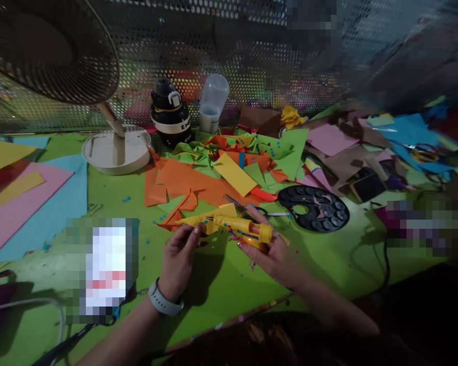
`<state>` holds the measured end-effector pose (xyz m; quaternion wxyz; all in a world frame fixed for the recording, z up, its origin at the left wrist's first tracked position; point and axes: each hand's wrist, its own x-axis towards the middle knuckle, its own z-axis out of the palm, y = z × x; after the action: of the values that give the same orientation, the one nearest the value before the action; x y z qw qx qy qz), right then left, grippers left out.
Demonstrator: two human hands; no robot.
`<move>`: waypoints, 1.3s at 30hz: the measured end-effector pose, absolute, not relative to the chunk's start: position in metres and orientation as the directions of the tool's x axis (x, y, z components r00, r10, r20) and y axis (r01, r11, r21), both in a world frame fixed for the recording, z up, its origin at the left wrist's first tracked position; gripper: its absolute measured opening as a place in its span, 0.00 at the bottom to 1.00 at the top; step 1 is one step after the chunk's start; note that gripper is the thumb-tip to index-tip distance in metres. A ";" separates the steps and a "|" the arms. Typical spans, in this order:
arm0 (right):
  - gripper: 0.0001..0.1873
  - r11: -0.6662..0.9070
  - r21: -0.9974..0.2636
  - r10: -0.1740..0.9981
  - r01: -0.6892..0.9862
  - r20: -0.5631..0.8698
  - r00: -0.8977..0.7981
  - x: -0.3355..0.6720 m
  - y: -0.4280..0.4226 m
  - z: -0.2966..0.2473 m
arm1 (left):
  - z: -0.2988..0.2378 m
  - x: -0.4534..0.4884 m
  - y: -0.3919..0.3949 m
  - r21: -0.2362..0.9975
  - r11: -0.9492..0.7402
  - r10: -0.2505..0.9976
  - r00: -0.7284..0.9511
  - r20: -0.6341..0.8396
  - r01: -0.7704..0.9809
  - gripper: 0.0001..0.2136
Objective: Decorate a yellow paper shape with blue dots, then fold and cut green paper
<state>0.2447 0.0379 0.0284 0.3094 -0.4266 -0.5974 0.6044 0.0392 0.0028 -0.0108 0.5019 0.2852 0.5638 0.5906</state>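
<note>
My right hand (pixel 270 254) is wrapped round a yellow hot glue gun (pixel 240 227), its nozzle pointing left and a small orange light glowing on its side. Between the thumb and fingers of my left hand (pixel 181 256) is a piece of yellow paper (pixel 193 219), pinched near its lower edge. The nozzle lies close over this paper; whether it touches cannot be made out. Just behind the glue gun are scissors (pixel 261 209), partly hidden, and a red-handled tool (pixel 263 194). A loose yellow paper strip (pixel 234 174) rests on orange paper (pixel 187 180) farther back.
A black paint palette (pixel 313 208) lies right of my hands. Behind stand a fan (pixel 116 152), a dark bottle (pixel 171 114) and a clear bottle (pixel 214 96), before a perforated metal screen (pixel 248 56). Coloured sheets (pixel 34 193) and a blurred-out bright screen (pixel 107 269) are at left.
</note>
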 end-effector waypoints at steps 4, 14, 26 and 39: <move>0.45 -0.123 -0.986 0.877 0.117 -0.163 -0.453 0.244 0.038 0.029 | -0.013 0.039 0.004 0.954 0.133 0.919 -0.328 -0.221 -0.270 0.10; 0.44 -0.116 -0.986 0.878 0.124 -0.160 -0.452 0.241 0.041 0.033 | -0.010 0.041 0.004 0.956 0.152 0.909 -0.344 -0.234 -0.249 0.10; 0.41 -0.105 -0.988 0.877 0.113 -0.146 -0.458 0.242 0.040 0.032 | -0.013 0.040 0.002 0.966 0.137 0.920 -0.335 -0.206 -0.218 0.10; 0.41 -0.047 -0.986 0.877 0.158 -0.117 -0.467 0.244 0.041 0.031 | -0.013 0.041 0.002 0.962 0.148 0.919 -0.327 -0.220 -0.231 0.10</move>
<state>0.2438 0.0406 0.0309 0.3040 -0.4173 -0.6196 0.5912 0.0414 0.0021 -0.0134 0.4960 0.3004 0.5727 0.5793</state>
